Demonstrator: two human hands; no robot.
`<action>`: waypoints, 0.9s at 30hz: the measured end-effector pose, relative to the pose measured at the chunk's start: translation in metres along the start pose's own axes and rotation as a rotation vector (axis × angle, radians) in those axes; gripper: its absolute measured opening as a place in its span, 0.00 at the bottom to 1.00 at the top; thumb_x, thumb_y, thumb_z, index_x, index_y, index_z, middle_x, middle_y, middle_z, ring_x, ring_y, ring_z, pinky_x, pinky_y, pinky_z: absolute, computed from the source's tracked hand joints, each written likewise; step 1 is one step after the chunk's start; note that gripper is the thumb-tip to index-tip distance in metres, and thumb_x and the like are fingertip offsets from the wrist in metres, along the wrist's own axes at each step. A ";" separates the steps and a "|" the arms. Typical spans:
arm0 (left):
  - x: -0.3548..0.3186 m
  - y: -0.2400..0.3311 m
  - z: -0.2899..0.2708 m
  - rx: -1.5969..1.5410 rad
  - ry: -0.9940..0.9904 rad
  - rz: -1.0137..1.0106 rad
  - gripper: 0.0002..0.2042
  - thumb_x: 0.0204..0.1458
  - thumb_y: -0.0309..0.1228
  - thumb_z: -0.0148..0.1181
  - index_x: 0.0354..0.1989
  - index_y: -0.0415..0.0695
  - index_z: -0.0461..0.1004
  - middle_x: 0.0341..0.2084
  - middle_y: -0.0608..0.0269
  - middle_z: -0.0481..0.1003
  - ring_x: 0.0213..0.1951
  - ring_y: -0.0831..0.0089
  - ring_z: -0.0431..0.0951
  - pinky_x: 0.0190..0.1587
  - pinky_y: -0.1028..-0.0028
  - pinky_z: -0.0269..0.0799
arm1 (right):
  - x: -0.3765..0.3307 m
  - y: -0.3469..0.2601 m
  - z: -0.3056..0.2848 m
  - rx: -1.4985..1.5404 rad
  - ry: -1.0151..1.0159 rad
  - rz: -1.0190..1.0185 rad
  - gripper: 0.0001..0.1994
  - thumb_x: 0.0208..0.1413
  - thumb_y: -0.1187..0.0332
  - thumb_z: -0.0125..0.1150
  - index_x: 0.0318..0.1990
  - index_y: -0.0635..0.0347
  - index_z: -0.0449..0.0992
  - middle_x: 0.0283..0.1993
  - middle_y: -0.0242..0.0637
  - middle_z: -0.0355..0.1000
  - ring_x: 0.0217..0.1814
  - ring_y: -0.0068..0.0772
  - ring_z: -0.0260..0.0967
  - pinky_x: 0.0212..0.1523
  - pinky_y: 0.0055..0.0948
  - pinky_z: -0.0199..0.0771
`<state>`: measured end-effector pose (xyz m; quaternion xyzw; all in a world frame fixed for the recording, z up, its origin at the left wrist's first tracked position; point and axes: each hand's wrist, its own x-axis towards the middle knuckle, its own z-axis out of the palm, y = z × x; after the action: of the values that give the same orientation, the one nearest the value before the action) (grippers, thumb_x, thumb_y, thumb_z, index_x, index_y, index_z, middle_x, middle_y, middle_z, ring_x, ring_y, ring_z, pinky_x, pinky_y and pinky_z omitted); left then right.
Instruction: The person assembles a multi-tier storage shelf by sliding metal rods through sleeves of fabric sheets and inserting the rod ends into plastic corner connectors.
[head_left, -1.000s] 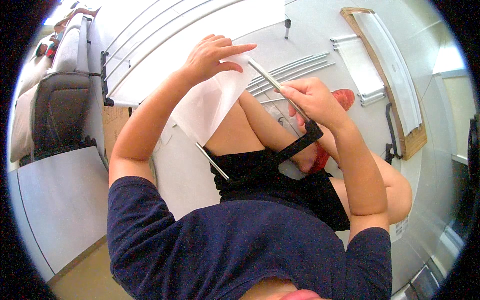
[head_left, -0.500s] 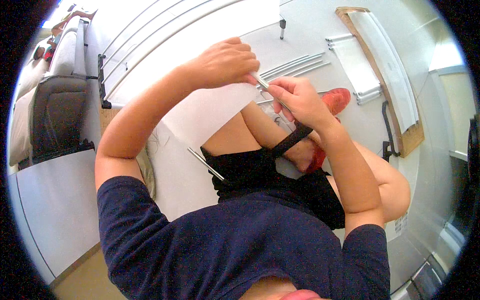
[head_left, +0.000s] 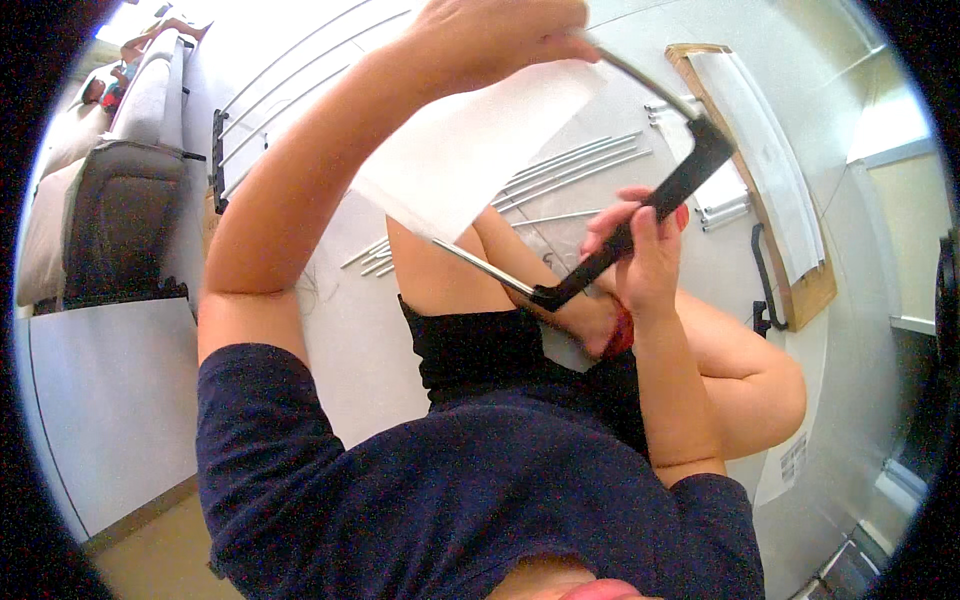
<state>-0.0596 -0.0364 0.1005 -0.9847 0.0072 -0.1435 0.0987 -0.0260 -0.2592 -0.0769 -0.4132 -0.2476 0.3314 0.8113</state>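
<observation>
A wide white floor sheet [head_left: 340,330] fills the view, and on it the seated person in a dark navy shirt works over bent bare knees. At about two o'clock lies a long white panel in a pale wooden frame [head_left: 770,200]; at ten o'clock stands a grey upholstered seat [head_left: 120,210]. A loose fan of thin silver metal rods [head_left: 570,170] lies beyond the knees toward one o'clock. Nearer, a white flat sheet of paper-like material [head_left: 470,150] is held up at twelve o'clock by the left hand [head_left: 500,35], whose fingers are curled together, pinching its upper edge. The right hand [head_left: 640,260], closed in a grip, holds a black flat bar [head_left: 640,225] whose long axis runs from seven o'clock up to one o'clock; silver rods join the bar at both ends, one rising toward the left hand. The bar lies just below and to the four o'clock side of the sheet, so the right hand is nearer it. A red shoe [head_left: 622,335] peeks out below the wrist. Nothing stands between the hands except the sheet itself.
</observation>
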 end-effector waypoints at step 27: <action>-0.042 0.100 0.078 -1.993 0.789 -0.807 0.10 0.60 0.32 0.49 0.42 0.38 0.70 0.31 0.66 0.74 0.31 0.80 0.73 0.35 0.79 0.71 | 0.026 -0.090 -0.046 0.108 0.646 -0.448 0.19 0.60 0.51 0.49 0.44 0.60 0.67 0.21 0.32 0.66 0.13 0.21 0.55 0.13 0.19 0.54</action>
<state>-0.0767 -0.1178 -0.0045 -0.4420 -0.1685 -0.3943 -0.7879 0.0524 -0.3029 -0.0234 -0.3887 -0.0457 0.0115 0.9201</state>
